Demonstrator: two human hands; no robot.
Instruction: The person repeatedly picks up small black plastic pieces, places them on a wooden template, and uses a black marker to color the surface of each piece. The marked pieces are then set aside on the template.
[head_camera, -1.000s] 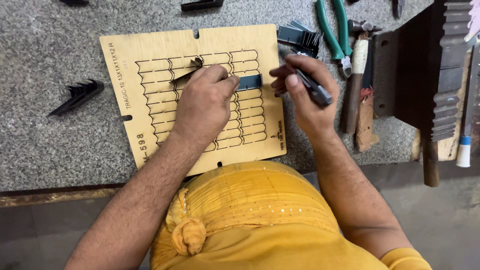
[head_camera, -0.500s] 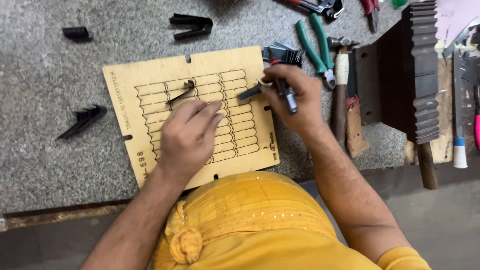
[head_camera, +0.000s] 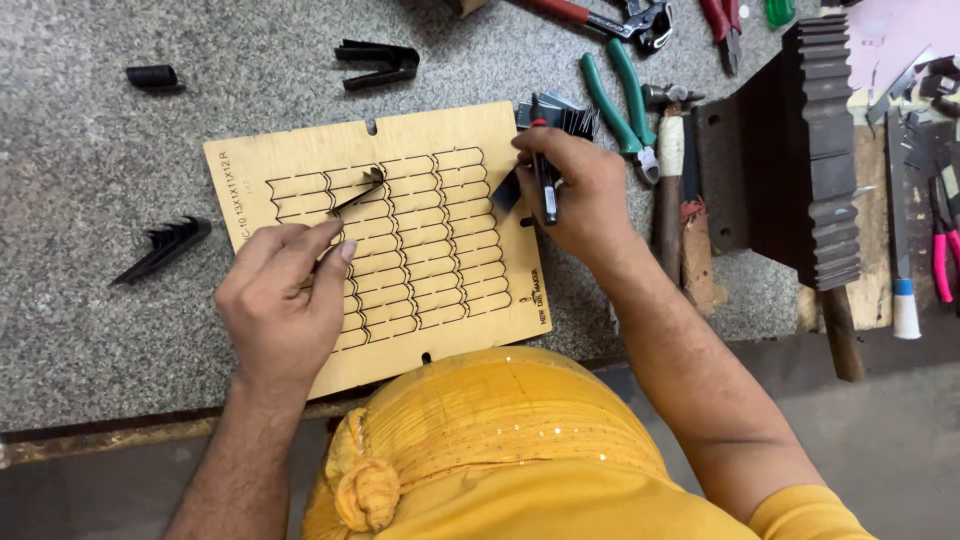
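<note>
My left hand (head_camera: 285, 305) pinches thin metal strip (head_camera: 355, 195) on slotted wooden board (head_camera: 300, 160); right hand (head_camera: 575, 190) fingers clamped on dark tool (head_camera: 545, 180) at board's right edge, counter (head_camera: 90, 130) below.

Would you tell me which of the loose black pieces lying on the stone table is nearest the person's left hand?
The fanned black piece left of the wooden board, closest to the left hand; the two others lie farther up the table.
</note>
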